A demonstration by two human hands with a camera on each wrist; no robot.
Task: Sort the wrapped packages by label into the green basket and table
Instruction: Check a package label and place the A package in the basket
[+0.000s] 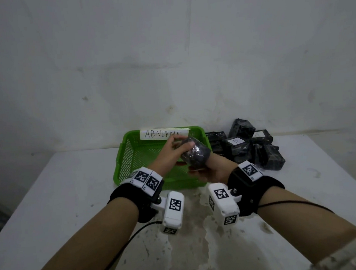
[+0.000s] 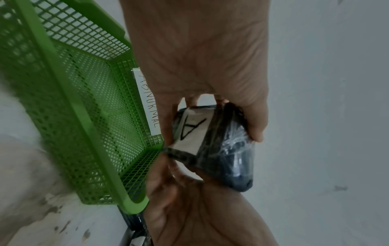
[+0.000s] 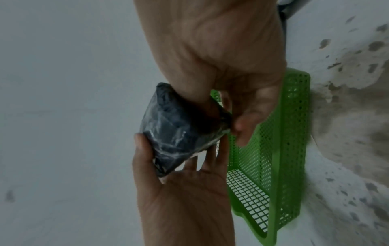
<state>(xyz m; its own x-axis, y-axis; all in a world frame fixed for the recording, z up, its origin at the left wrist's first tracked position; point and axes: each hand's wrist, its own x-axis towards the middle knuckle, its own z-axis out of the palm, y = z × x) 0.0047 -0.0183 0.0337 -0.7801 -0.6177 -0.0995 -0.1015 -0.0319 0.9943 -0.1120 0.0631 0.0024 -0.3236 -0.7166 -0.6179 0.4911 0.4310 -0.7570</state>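
A black wrapped package (image 1: 193, 155) is held in the air over the green basket (image 1: 119, 160), with both hands on it. My left hand (image 1: 169, 150) grips its far end, thumb on one side and fingers on the other. My right hand (image 1: 209, 170) pinches its near end from below. In the left wrist view the package (image 2: 223, 149) shows a white label with the letter A (image 2: 189, 129) facing the left hand (image 2: 210, 83). The right wrist view has the right hand (image 3: 231, 103) pinching the package (image 3: 179, 133) and the left hand (image 3: 183, 179) under it.
The basket carries a paper sign reading ABNORMAL (image 1: 164, 133) on its far wall, and its visible floor is bare mesh. A pile of several black packages (image 1: 268, 157) lies right of the basket, one labelled B (image 1: 235, 141), another A (image 1: 258, 134). A stained white table (image 1: 72, 207) meets the wall behind.
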